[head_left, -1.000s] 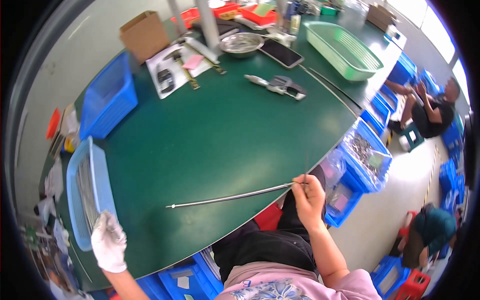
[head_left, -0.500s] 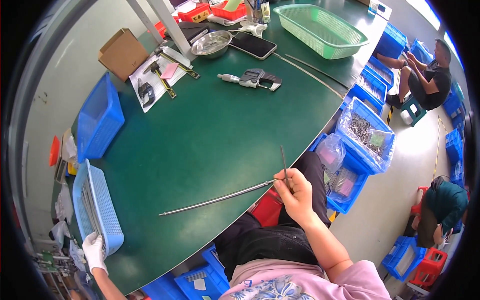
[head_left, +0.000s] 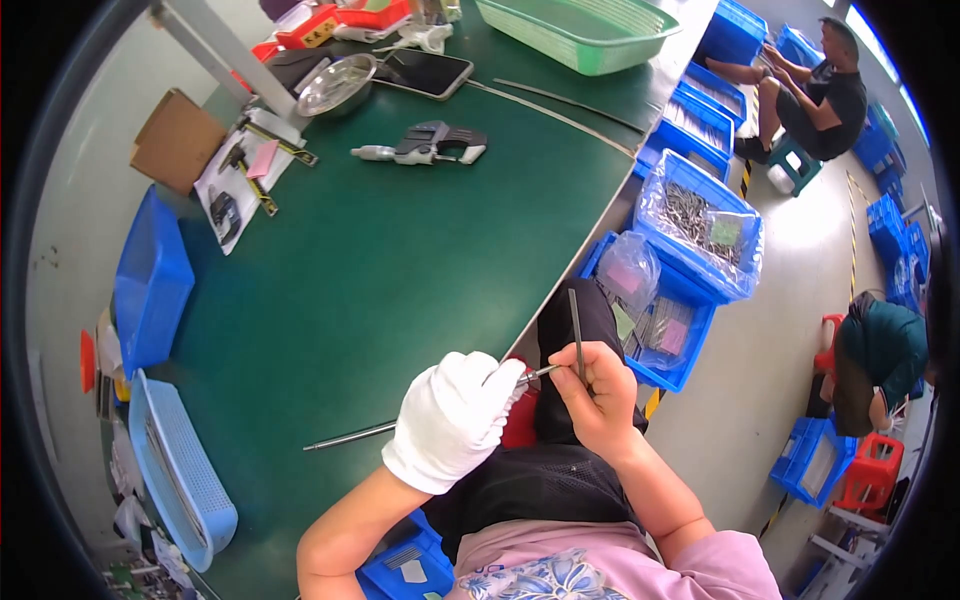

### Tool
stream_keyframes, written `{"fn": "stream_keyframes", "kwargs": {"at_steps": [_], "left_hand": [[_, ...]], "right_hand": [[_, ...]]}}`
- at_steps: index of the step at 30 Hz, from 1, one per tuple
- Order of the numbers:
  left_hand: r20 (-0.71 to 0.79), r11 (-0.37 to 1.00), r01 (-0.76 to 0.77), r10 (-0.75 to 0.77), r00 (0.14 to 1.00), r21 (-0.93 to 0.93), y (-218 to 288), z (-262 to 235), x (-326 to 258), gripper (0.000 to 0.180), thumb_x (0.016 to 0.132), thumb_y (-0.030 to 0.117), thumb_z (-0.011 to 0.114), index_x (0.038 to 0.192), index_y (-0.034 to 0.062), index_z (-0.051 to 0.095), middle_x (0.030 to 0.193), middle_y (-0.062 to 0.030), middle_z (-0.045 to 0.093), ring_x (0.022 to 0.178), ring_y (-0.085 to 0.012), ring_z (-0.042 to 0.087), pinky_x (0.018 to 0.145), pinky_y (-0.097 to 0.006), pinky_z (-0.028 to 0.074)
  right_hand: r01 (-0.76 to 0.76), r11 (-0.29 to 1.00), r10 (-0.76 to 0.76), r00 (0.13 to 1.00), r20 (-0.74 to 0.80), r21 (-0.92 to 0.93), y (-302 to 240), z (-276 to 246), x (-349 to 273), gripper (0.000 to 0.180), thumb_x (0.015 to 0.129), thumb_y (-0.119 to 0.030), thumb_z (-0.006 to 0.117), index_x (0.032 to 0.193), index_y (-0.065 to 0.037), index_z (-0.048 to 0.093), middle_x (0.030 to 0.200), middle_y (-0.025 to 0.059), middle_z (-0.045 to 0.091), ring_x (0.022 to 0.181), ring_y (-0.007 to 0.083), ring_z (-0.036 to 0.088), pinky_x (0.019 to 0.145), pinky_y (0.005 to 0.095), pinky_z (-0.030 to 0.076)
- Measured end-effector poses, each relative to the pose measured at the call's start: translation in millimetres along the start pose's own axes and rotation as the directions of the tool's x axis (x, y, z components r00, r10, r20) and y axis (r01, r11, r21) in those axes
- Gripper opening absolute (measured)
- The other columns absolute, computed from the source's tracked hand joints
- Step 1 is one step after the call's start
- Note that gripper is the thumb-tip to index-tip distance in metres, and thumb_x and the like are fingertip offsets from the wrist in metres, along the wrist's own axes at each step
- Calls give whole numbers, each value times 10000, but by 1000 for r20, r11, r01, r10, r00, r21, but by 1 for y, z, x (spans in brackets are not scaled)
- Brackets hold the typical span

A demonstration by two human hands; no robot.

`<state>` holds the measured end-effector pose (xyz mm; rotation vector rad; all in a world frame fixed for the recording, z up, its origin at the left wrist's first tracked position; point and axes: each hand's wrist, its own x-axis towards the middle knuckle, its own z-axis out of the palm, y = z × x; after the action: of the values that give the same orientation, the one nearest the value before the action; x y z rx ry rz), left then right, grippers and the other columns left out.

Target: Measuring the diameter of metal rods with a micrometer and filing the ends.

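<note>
Slim silvery metal rod [head_left: 350, 437] runs from over the green-topped desk [head_left: 330, 310] through our white-gloved left hand [head_left: 445, 420], closed round it, to our bare right hand [head_left: 598, 390], which pinches near its tip and also holds a thin dark-grey metal strip [head_left: 576, 330]. We judge this rod under way, not finished; whether the slender grey rods [head_left: 172, 468] in one light-blue perforated plastic basket [head_left: 207, 475] are done or waiting, we cannot tell. We count one held rod, one strip, one grey-and-silver micrometer [head_left: 424, 147]; the basket's rods overlap too much to count
</note>
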<state>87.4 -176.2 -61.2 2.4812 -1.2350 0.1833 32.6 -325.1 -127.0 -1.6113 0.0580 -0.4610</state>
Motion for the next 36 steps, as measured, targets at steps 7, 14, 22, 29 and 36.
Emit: {"fn": "stream_keyframes", "kwargs": {"at_steps": [7, 14, 22, 29, 36], "left_hand": [[-64, 999, 25, -27, 998, -23, -2, 5, -2, 397, 576, 39, 599, 971, 62, 569, 664, -19, 430, 538, -184, 437, 456, -294, 382], [-104, 988, 88, -101, 989, -129, -8, 8, -2, 326, 574, 29, 640, 893, 64, 579, 667, -28, 450, 561, -205, 449, 478, -309, 381], [-131, 958, 169, -203, 970, -231, -8, 5, -2, 213, 571, 8, 655, 753, 84, 576, 671, -32, 471, 573, -210, 454, 486, -308, 379], [-118, 939, 177, -219, 969, -295, -8, 7, -4, 247, 547, -11, 645, 761, 95, 582, 690, -28, 464, 587, -204, 451, 484, -304, 371], [-103, 935, 163, -205, 973, -315, -10, 6, -4, 253, 545, -12, 637, 767, 97, 583, 693, -17, 451, 570, -200, 440, 469, -308, 365]], "right_hand": [[-84, 995, 87, 995, 51, -59, -10, -4, -1, 85, 757, 14, 531, 841, 9, 523, 512, 16, 471, 420, 49, 424, 401, 180, 317], [-164, 986, 167, 981, 98, -40, -13, -3, -4, 68, 786, -19, 478, 767, 11, 536, 546, 59, 510, 439, 99, 483, 421, 202, 362], [-281, 960, 269, 927, 262, 8, -17, 7, -6, 155, 816, -42, 422, 704, 11, 515, 519, 75, 488, 404, 149, 459, 412, 244, 364], [-270, 962, 254, 937, 239, 35, -19, 14, -3, 150, 817, -37, 417, 710, 16, 507, 542, 84, 499, 422, 158, 467, 424, 248, 368], [-291, 956, 292, 931, 220, -37, -22, 21, -2, 152, 818, -37, 416, 704, 17, 501, 537, 85, 496, 409, 158, 465, 414, 248, 363]]}}
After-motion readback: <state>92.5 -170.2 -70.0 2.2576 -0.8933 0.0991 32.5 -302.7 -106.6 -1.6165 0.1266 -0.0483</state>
